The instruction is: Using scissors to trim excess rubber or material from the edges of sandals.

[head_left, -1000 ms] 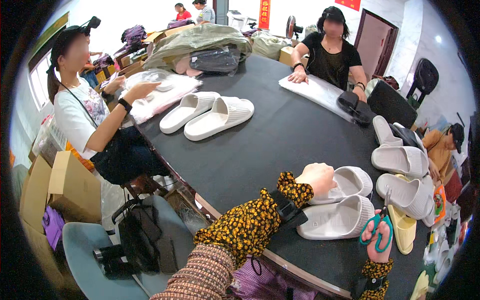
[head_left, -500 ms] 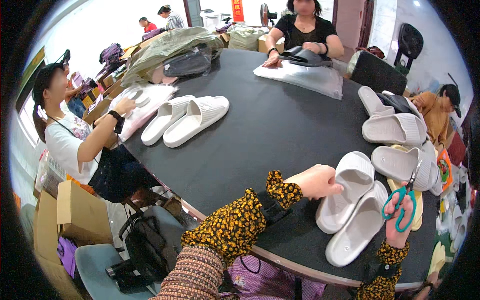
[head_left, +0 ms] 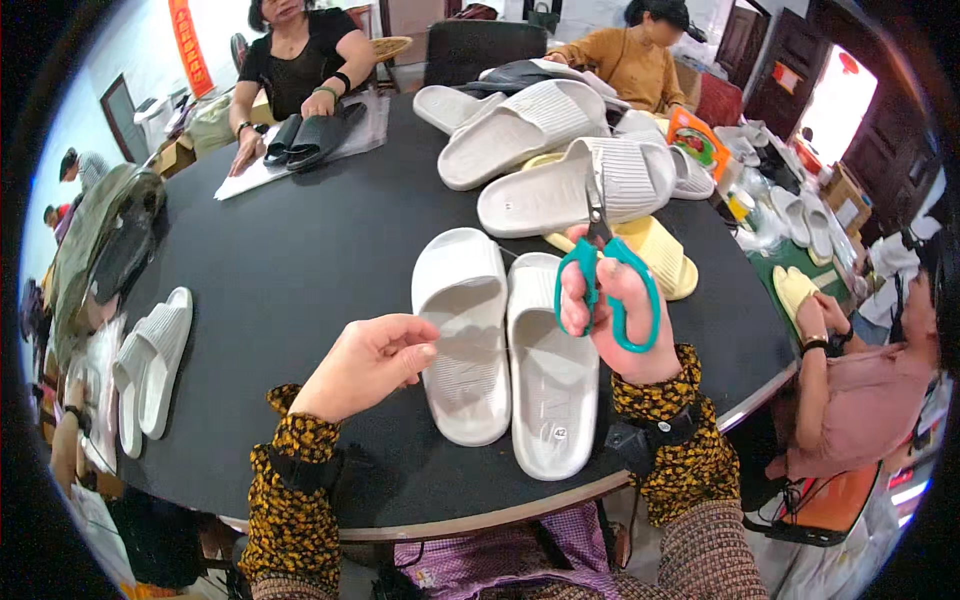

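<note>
White slipper pair: lying side by side on the black table, near the edge where the person is working; footbeds are facing up, straps pointing away from the person.
Left hand: reaching in at the left slipper's outer edge with loosely curling fingers, thumb standing apart, holding nothing that I am seeing; whether the fingertips are touching the slipper, I cannot tell.
Right hand: grasping teal-handled scissors, fingers passing through the loops, just over the right slipper's outer side; the blades are pointing away from the person.
Step over the pair: I am judging this as handling or looking over the two slippers; the scissors are being carried, and I am seeing nothing between the blades for cutting.
Next move at the footbeds: handling the pair further is calling, I think, for the left thumb and fingers closing on an edge, with the blades pointing clear of the straps.
Slipper heap: sitting just beyond the scissors, with yellow slippers lying among the pale ones.
Far side: a co-worker in black is handling black slippers.
</note>
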